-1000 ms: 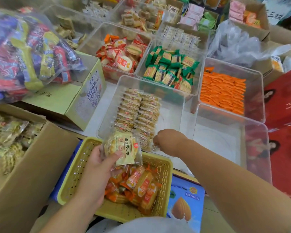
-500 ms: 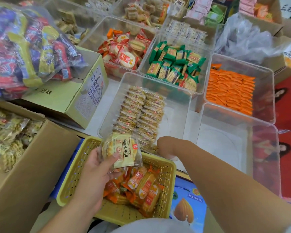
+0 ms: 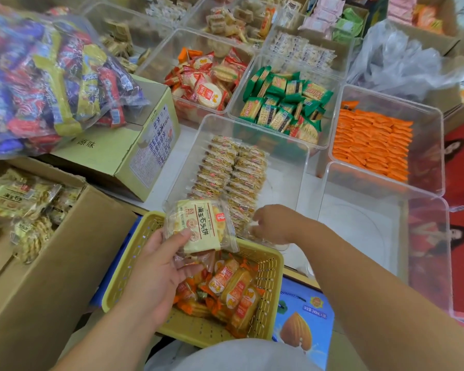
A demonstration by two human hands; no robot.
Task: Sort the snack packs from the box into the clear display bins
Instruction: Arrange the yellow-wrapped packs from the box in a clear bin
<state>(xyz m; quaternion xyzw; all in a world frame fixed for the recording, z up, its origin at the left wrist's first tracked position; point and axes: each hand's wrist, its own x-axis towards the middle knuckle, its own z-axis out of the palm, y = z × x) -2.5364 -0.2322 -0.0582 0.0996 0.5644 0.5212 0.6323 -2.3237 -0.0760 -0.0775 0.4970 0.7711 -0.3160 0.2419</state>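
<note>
My left hand (image 3: 158,269) pinches a small stack of yellow snack packs (image 3: 198,226) above the yellow basket (image 3: 271,285). My right hand (image 3: 275,223) reaches into the near end of a clear bin (image 3: 287,167), fingers curled at the closest packs; what it holds is hidden. That bin carries two neat rows of the same yellow packs (image 3: 231,178). The cardboard box (image 3: 51,263) at the left holds more yellow packs (image 3: 22,199).
The yellow basket holds orange packs (image 3: 231,287). An empty clear bin (image 3: 373,226) stands at right, with bins of orange (image 3: 373,143), green (image 3: 284,103) and red packs (image 3: 206,79) behind. A bag of mixed candy (image 3: 46,79) lies on a closed carton (image 3: 145,145).
My right hand has stayed at the near end of the bin, fingers shifting among the packs. My left hand keeps its packs over the basket, almost still.
</note>
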